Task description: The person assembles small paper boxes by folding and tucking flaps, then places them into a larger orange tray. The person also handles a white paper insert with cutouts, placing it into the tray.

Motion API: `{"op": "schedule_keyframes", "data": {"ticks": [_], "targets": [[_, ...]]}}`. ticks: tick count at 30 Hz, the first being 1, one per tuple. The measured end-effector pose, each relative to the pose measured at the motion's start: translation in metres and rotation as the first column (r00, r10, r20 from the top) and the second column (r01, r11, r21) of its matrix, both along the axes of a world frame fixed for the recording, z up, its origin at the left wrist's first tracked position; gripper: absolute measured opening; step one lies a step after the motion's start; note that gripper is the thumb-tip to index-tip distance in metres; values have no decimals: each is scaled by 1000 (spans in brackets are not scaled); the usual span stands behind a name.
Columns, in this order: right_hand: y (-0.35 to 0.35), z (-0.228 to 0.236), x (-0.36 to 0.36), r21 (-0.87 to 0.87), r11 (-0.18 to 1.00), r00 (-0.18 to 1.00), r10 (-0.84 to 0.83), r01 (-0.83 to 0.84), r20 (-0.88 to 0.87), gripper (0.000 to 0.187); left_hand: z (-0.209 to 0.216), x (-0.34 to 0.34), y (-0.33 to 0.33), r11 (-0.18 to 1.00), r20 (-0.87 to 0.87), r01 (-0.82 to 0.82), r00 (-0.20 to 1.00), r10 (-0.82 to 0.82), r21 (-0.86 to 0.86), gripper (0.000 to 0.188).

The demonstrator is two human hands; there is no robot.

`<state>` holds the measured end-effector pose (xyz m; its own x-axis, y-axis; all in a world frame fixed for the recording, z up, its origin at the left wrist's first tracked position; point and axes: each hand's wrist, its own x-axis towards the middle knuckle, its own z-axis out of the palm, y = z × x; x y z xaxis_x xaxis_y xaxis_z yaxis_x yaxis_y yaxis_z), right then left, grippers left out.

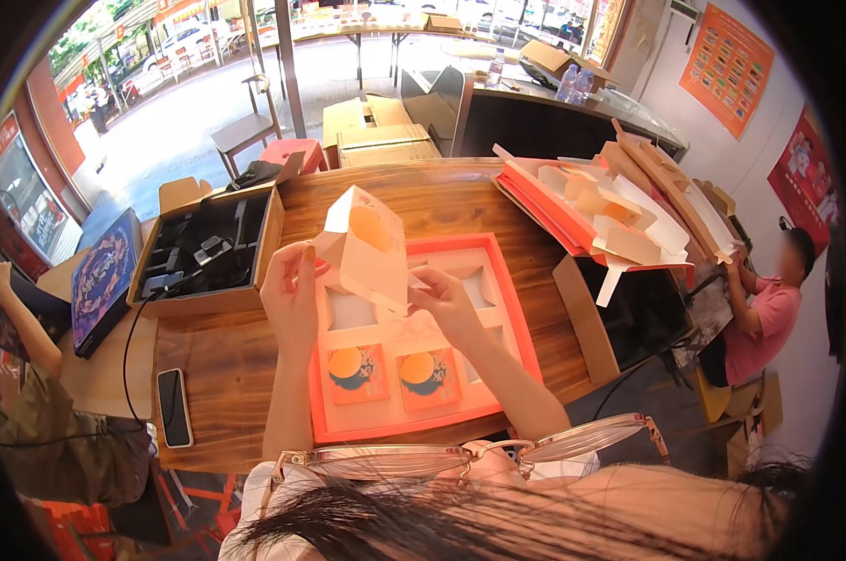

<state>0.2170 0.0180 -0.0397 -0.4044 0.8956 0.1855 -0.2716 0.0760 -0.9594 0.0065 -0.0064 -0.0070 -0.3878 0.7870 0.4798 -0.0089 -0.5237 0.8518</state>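
Step looks like carton folding: left hand (292, 285) pinches the left side of the pale, smooth card carton (374, 251), right hand (444, 301) its lower-right corner, fingers nearly closed. Carton tilted, frame centre, above shallow red-rimmed tray (516, 313) holding two squarish printed boxes (357, 376). Next move probably calls for tucking flaps squarely.

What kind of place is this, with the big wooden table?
Perhaps a small street-side shop. There's an orange poster on the white wall, plastic bottles on a counter, and cars outside.
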Motion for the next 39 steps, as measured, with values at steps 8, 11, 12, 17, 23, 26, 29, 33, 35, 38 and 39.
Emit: {"op": "schedule_keyframes", "data": {"ticks": [8, 11, 12, 17, 23, 26, 29, 33, 35, 38, 39], "targets": [[4, -7, -1, 206, 947, 963, -264, 247, 55, 19, 6, -10, -1, 897, 143, 414, 908, -394, -157, 39], [4, -4, -1, 206, 937, 952, -301, 283, 63, 18, 6, -7, 1, 860, 191, 494, 863, -468, -125, 43], [3, -2, -1, 198, 936, 949, -310, 292, 65, 18, 8, -5, 1, 860, 186, 496, 862, -472, -117, 44], [4, -2, -2, 281, 903, 936, -350, 325, 44, 20, 12, -2, -2, 881, 128, 460, 886, -446, -112, 51], [6, -3, -2, 360, 874, 928, -368, 326, 54, 25, 4, -5, 2, 911, 22, 370, 928, -372, -179, 59], [4, -1, 1, 378, 869, 910, -392, 318, 136, 26, 6, -4, 0, 908, 46, 381, 924, -379, -176, 62], [4, 3, 4, 402, 872, 918, -366, 280, 153, 36, -1, -7, 2, 912, 24, 373, 927, -374, -169, 62], [-4, 13, 0, 374, 896, 938, -313, 241, 147, 53, 4, -7, 1, 902, -56, 387, 913, -404, -190, 60], [1, 7, 1, 380, 904, 963, -252, 197, 100, 57, 10, -4, -2, 895, -65, 395, 907, -415, -208, 58], [2, 5, -1, 306, 947, 993, -116, 100, 35, 63, 13, 0, -4, 900, -45, 386, 914, -402, -203, 53], [2, 6, -1, 268, 962, 998, -66, 60, 11, 64, 13, 1, -5, 904, -29, 384, 918, -396, -189, 52]]}}
